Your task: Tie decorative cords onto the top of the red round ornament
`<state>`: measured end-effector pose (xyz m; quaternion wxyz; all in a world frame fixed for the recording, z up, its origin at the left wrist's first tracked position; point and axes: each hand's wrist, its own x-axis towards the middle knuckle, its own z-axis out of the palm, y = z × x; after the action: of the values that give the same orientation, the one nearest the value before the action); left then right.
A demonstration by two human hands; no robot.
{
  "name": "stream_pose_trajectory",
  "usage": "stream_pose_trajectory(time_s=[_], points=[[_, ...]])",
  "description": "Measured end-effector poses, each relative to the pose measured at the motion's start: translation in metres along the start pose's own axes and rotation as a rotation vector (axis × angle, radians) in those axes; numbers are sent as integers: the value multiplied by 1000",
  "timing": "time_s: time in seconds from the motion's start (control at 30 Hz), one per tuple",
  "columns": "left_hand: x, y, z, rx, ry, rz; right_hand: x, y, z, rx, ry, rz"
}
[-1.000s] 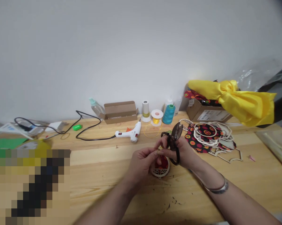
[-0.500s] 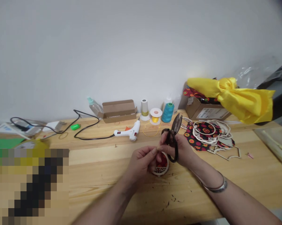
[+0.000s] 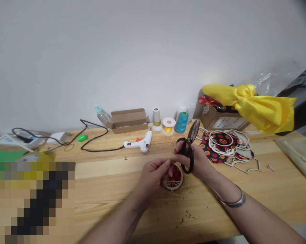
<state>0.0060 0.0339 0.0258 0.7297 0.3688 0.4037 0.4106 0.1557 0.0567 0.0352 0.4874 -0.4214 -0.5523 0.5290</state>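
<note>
My left hand [image 3: 155, 173] has its thumb and fingers closed around the upper part of a small round ornament [image 3: 173, 184]. The ornament has a pale fretwork rim over red patterned fabric; fingers cover its upper left. In my right hand [image 3: 200, 162] rests a pair of black-handled scissors [image 3: 193, 132], blades pointing up and away from the ornament. The thumb and fingertips of that hand meet the left fingertips at the ornament's top edge. Whatever is pinched there is too small to make out.
Behind the hands stand a white glue gun [image 3: 140, 144], a spool of yellow cord [image 3: 169, 126] and a teal thread cone [image 3: 182, 122]. Fretwork frames and patterned fabric [image 3: 221, 145] lie at right, before a cardboard box [image 3: 219, 118] topped with yellow cloth [image 3: 267, 106]. Dark scraps [image 3: 186, 217] dot the wooden table [image 3: 99, 183].
The scissors have turned slightly in my right hand, and their blades look closer together. Both hands stay at the ornament, almost in the same place.
</note>
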Motion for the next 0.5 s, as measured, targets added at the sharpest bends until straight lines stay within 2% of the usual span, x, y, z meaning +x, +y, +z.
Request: stream_pose_trajectory(time_s=[0.33,0.5], points=[[0,4,0,-93,-13,-125,-2,4,0,3,-16,-16],[2,4,-2,-136,-20,-120,-2,3,0,-52,-9,-42]])
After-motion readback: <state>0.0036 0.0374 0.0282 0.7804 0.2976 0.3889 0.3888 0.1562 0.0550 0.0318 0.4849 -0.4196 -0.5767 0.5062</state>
